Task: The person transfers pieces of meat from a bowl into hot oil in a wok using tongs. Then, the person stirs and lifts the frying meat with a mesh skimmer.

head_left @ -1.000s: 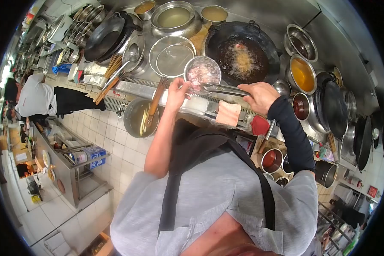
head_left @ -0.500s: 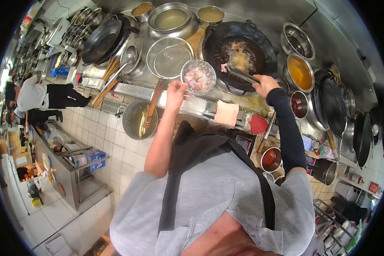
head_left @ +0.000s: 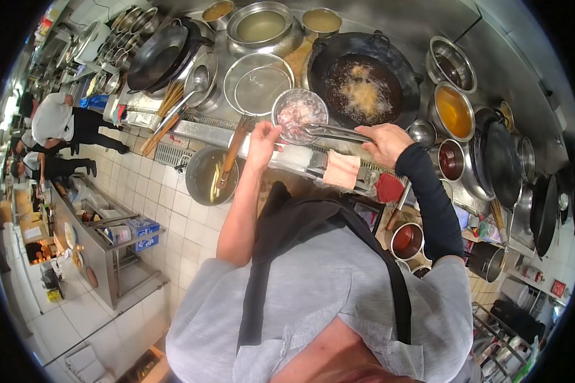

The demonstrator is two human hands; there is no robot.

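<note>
My left hand [head_left: 264, 142] grips the near left rim of a metal bowl [head_left: 281, 133], its fingers closed there. Pale, floury pieces of raw meat [head_left: 296, 116] lie in the bowl. In my right hand [head_left: 388, 142] is a pair of metal tongs [head_left: 342, 131], whose tips reach into the bowl among the meat. Whether the tips pinch a piece is too small to tell. Just beyond, a black wok [head_left: 399, 54] holds dark oil, with golden pieces of food [head_left: 362, 99] bubbling in it.
Left of the bowl lies a round strainer [head_left: 249, 80] with a wooden handle, over a pot [head_left: 201, 189]. A bowl of orange liquid [head_left: 453, 110] stands right of the wok. A folded cloth [head_left: 342, 170] lies on the front edge. Two co-workers [head_left: 52, 121] are at far left.
My right hand has brought the tongs from over the wok back down and left into the bowl. The piece of meat they held over the oil is out of them.
</note>
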